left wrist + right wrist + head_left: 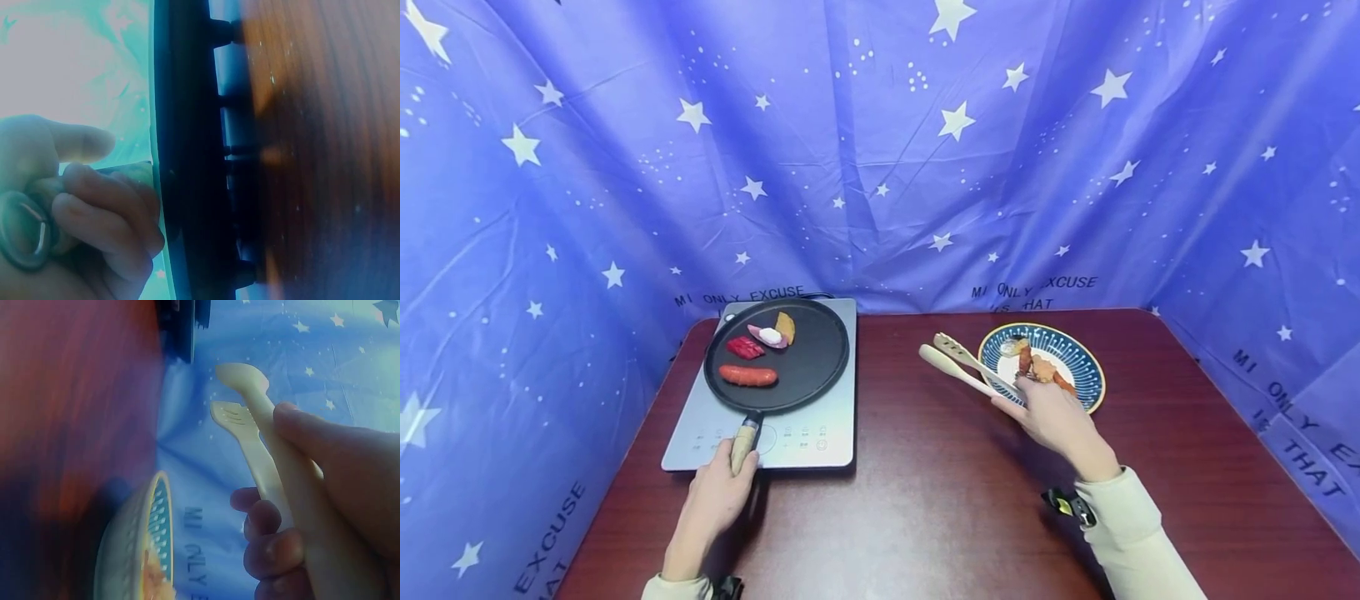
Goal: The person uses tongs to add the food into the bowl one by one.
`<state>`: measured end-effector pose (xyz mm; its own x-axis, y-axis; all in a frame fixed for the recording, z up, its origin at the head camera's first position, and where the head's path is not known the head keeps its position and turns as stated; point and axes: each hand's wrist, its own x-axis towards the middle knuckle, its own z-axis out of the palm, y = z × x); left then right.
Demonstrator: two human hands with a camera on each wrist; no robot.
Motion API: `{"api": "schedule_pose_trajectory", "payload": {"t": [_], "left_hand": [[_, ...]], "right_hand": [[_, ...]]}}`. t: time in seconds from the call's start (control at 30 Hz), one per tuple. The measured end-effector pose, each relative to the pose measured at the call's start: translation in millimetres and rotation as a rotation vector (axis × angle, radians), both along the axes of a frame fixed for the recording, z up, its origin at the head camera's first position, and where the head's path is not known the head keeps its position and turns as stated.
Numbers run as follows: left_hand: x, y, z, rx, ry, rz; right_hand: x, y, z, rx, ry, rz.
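My left hand [718, 493] grips the tan handle [744, 446] of a black frying pan [808, 367]. In the left wrist view its fingers [103, 228] curl round the handle. The pan carries a sausage [748, 376], a red piece of food [745, 346], a pink-and-white piece [769, 336] and a yellow piece [786, 328]. On the right, my right hand [1054, 417] holds cream tongs [958, 371], whose two tips [242, 376] stand apart with nothing between them and point left. That hand overlaps the near side of a blue-patterned plate [1093, 367] in the head view.
Beneath the pan is a silver induction cooktop [842, 442] on the dark red wooden table [917, 500]. Fried-looking food pieces [1043, 369] lie on the plate. A blue star-patterned curtain [880, 150] encloses the table at the back and sides.
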<state>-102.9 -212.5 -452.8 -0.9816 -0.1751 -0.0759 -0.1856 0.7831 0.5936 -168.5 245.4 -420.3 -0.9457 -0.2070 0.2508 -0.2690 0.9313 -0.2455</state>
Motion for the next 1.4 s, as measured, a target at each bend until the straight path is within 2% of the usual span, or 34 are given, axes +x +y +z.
{"api": "schedule_pose_trajectory", "payload": {"t": [0.2, 0.43, 0.73, 1.0, 1.17, 1.4], "left_hand": [[-0.4, 0.7, 0.3, -0.004, -0.004, 0.005], [-3.1, 4.0, -1.1, 0.005, -0.011, -0.014], [-6.2, 4.9, 2.4, -0.008, 0.004, -0.031], [-5.2, 3.5, 3.0, -0.013, 0.016, -0.024], [-4.7, 2.2, 1.8, -0.002, 0.006, -0.022], [-2.0, -0.7, -0.4, 0.006, -0.004, 0.001]], "right_hand": [[6.0, 19.9, -5.8, -0.004, -0.035, -0.026], [14.0, 43.9, -6.0, -0.002, -0.115, -0.094], [27.6, 68.4, -5.6, -0.004, -0.173, -0.134], [37.3, 84.9, -5.9, 0.005, -0.187, -0.137], [41.8, 94.1, -0.5, 0.013, -0.220, -0.136], [45.7, 101.2, 7.2, 0.053, -0.209, -0.119]]}}
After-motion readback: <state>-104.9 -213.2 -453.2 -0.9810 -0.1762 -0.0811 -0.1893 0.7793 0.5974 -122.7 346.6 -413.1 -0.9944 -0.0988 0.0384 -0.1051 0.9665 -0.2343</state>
